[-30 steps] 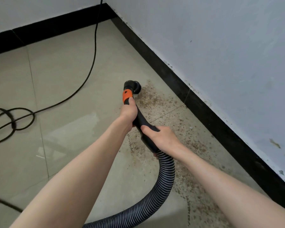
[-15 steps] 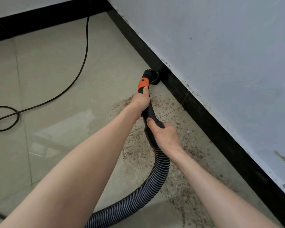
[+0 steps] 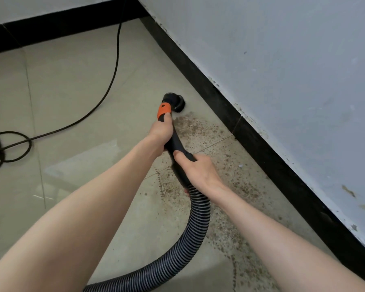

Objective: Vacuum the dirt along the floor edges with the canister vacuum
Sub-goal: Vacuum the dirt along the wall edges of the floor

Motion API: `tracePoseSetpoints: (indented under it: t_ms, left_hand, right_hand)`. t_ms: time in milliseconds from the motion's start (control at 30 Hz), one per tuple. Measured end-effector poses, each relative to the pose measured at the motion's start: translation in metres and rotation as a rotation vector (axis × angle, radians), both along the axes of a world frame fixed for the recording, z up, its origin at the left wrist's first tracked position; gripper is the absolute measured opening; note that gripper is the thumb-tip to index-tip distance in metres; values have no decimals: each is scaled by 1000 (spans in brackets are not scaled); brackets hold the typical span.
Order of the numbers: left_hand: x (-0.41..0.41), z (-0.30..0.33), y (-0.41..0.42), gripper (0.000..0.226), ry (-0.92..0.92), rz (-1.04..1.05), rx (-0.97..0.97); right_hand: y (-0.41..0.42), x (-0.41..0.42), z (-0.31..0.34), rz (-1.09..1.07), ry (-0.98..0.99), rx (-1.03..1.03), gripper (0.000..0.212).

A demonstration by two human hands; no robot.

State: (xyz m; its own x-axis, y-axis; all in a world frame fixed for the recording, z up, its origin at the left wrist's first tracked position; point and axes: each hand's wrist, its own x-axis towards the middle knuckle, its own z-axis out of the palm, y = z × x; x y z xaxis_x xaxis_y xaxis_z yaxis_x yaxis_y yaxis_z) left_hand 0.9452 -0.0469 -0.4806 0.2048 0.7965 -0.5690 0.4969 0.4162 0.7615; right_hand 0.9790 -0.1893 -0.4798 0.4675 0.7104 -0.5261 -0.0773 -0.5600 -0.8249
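A black vacuum handle [image 3: 178, 144] with an orange band [image 3: 164, 109] ends in a round black nozzle [image 3: 175, 102] set on the floor, a short way out from the black skirting board [image 3: 219, 102]. My left hand [image 3: 161, 130] grips the handle just behind the orange band. My right hand [image 3: 200, 170] grips its rear end, where the ribbed grey hose [image 3: 190, 239] begins and curves down to the bottom edge. Brown dirt [image 3: 219, 165] lies scattered over the beige tiles between the nozzle and the skirting, and on toward the lower right. The canister itself is out of view.
A black power cord [image 3: 114, 66] runs from the far wall across the tiles to a loop [image 3: 9, 146] at the left edge. A white wall [image 3: 282, 81] with flaking paint rises on the right; black skirting also lines the far wall [image 3: 61, 26].
The nozzle was pushed up against the skirting half a second ago and has since drawn back left, away from the wall. Both hands keep the same hold.
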Motion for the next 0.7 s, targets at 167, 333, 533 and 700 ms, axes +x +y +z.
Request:
tracePoseSetpoints:
  t_ms: [167,333,533,700]
  left_hand:
    - [-60,0,-12,50,-12,178,-56]
    - [-103,-7,-46,48,-82,301,-111]
    - [-98,-5,-69,56,-71,289,-106]
    - [-69,-2,-74,59,-44,166,-135]
  right_hand:
    - [-7,-30,6,182,-2,4,41]
    - [-31,-53,8,305,-47,-32,40]
    - [-51,-47,16,327,-36,-49,37]
    - [-63,-31,10,202,-17,-64,41]
